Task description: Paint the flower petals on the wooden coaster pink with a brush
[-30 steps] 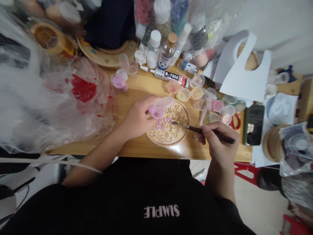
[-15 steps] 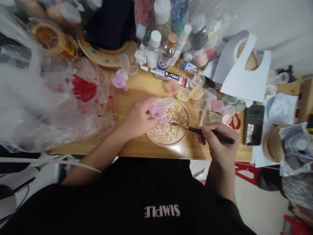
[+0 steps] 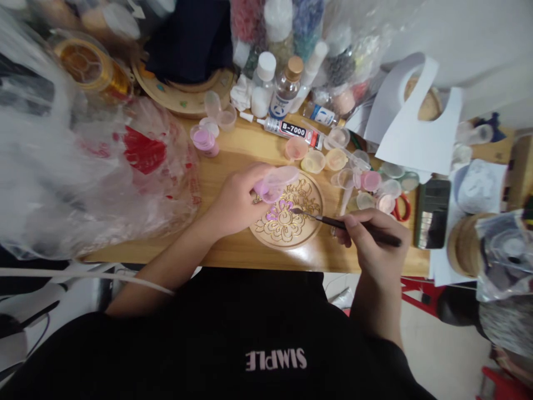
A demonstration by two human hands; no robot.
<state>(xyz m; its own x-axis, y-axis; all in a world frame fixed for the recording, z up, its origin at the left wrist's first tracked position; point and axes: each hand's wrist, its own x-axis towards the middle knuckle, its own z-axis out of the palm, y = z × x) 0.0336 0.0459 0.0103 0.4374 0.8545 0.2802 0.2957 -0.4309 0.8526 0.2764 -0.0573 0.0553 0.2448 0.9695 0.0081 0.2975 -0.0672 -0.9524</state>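
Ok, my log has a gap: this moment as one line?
left hand: holds lilac cup; right hand: holds dark-handled tool; tip: over round board

Open tabletop (image 3: pixel 245 149) beyond left hand (image 3: pixel 239 203), glue tube (image 3: pixel 293 131) behind, plastic bag (image 3: pixel 137 172) walling left side, cups (image 3: pixel 313 162) crowding right

Looks like a craft corner from here: glue (image 3: pixel 293 130), bottles (image 3: pixel 282 91), paint cups (image 3: pixel 313 161) and wire spool (image 3: pixel 81 64) crowd a wooden desk (image 3: pixel 227 253).

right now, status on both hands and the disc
Left hand: holding lilac cup. Right hand: holding tool, tip at disc. Some petals purple. Cup hides part of disc.
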